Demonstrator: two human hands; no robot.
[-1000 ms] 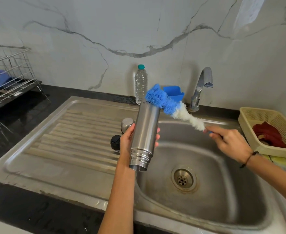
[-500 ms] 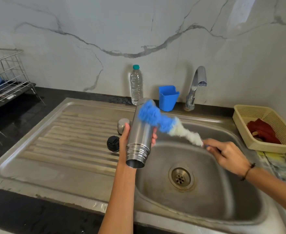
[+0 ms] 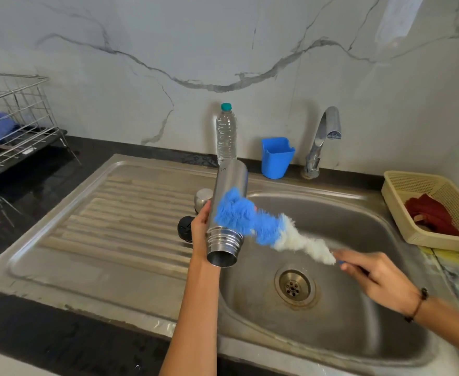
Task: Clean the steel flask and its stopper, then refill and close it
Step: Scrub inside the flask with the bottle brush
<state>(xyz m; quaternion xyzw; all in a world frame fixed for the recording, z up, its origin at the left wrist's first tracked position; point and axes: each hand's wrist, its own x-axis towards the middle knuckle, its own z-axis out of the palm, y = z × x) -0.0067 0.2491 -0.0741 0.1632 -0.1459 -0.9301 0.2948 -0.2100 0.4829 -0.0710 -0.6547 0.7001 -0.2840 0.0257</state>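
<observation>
My left hand (image 3: 199,229) grips the steel flask (image 3: 228,196) over the sink's left edge, its open threaded mouth tilted down toward me. My right hand (image 3: 372,278) holds the handle of a bottle brush (image 3: 260,226) with blue and white bristles. The blue bristle head presses against the flask's outer wall just above the threads. Behind my left hand, on the draining board, lie the black stopper (image 3: 185,229) and the steel cap (image 3: 203,199).
The steel sink (image 3: 344,335) with its drain (image 3: 294,287) lies below my hands. A water bottle (image 3: 226,134), a blue cup (image 3: 276,157) and the tap (image 3: 321,139) stand at the back. A beige basket (image 3: 401,185) holds a red cloth (image 3: 429,215) at the right; a wire rack (image 3: 14,123) stands at the left.
The brush head has slid down the flask's outside, from the far end to just above the threaded mouth. My right hand has drawn back toward me; the flask has stayed in my left hand.
</observation>
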